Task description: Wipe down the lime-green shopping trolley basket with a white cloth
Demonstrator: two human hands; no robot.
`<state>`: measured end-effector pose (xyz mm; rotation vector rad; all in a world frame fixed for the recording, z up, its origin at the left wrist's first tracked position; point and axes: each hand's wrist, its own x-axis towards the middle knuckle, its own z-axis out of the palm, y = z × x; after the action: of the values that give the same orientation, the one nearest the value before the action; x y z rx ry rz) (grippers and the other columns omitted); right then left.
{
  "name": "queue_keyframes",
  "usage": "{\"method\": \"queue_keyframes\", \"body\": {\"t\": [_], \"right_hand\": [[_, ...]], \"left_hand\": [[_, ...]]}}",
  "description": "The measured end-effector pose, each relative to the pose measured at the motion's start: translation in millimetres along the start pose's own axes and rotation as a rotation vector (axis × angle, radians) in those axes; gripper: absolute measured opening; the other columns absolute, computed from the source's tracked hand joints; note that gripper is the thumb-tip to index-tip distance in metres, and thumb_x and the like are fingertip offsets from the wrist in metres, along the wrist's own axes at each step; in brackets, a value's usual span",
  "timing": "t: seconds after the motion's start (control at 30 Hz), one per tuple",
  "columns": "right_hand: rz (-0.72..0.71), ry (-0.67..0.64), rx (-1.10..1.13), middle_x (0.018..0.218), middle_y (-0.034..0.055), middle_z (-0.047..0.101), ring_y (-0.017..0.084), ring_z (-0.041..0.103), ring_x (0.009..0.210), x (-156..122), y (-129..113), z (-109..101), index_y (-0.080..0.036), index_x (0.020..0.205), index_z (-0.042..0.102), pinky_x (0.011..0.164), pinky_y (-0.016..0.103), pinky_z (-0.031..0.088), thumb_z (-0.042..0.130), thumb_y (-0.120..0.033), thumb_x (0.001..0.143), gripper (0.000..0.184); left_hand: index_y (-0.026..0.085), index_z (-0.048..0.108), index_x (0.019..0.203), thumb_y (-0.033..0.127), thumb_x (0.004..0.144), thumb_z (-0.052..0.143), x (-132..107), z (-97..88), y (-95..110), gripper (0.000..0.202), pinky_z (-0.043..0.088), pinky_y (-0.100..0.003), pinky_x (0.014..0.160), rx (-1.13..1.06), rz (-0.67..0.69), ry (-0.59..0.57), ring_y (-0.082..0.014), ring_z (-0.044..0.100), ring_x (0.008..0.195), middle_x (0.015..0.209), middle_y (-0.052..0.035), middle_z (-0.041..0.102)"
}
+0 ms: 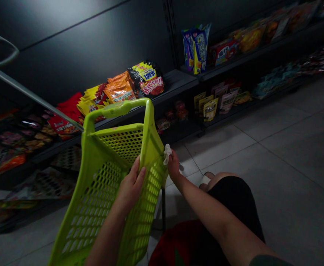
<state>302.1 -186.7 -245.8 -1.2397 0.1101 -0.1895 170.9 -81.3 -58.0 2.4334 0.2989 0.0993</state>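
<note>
A lime-green plastic shopping basket (84, 162) with slotted walls stands tilted in front of me, its moulded handle (117, 108) at the far end. My left hand (131, 184) reaches into it and grips the right-hand rim, part of the fingers hidden. Outside that same wall, my right hand (173, 166) is closed around a crumpled white cloth (167, 153), which touches the basket's outer side near the far corner. A long metal pull handle (37, 96) extends from the basket's far left corner.
Dark shelves (178, 82) run along the wall beyond the basket, carrying orange snack packets (121, 87), red packets (66, 114) and tall blue bags (196, 50). Yellow pouches (210, 109) sit on a lower shelf. Pale floor tiles (295, 136) lie to the right.
</note>
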Motion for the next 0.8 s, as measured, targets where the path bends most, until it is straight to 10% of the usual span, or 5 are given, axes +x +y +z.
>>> {"method": "queue_keyframes", "body": {"t": [0.17,0.4,0.67,0.8], "right_hand": [[-0.007,-0.074,0.052,0.141,0.0104,0.060,0.024,0.056,0.129,-11,-55,20,-0.018,0.140,0.054,0.111,0.044,0.044,0.047,-0.035,0.094,0.050],[-0.306,-0.342,-0.040,0.156,0.0057,0.045,0.020,0.041,0.146,-127,-107,21,-0.031,0.153,0.040,0.122,0.042,0.034,0.050,-0.030,0.101,0.053],[-0.353,-0.090,-0.025,0.155,0.0107,0.046,0.022,0.042,0.145,-37,-127,46,-0.023,0.148,0.047,0.123,0.047,0.031,0.045,-0.025,0.100,0.048],[-0.388,-0.172,-0.069,0.152,0.0082,0.051,0.021,0.046,0.142,-83,-117,25,-0.027,0.147,0.048,0.120,0.045,0.038,0.045,-0.023,0.101,0.047]], "left_hand": [[0.028,0.033,0.158,0.054,0.101,0.039,-3,0.2,2,0.063,0.040,-0.038,0.117,-0.039,-0.007,-0.040,-0.0234,0.048,0.143,0.158,-0.0038,0.048],[0.020,0.039,0.156,0.054,0.101,0.036,-2,-0.5,6,0.064,0.039,-0.039,0.118,-0.072,0.002,-0.023,-0.0241,0.049,0.143,0.156,-0.0071,0.050],[0.017,0.041,0.155,0.051,0.102,0.031,-7,4.3,10,0.063,0.040,-0.040,0.118,-0.053,0.033,-0.024,-0.0244,0.049,0.142,0.154,-0.0087,0.052],[0.019,0.042,0.154,0.053,0.102,0.030,-9,3.6,14,0.064,0.044,-0.038,0.114,-0.072,0.042,-0.050,-0.0242,0.053,0.139,0.151,-0.0077,0.056]]}}
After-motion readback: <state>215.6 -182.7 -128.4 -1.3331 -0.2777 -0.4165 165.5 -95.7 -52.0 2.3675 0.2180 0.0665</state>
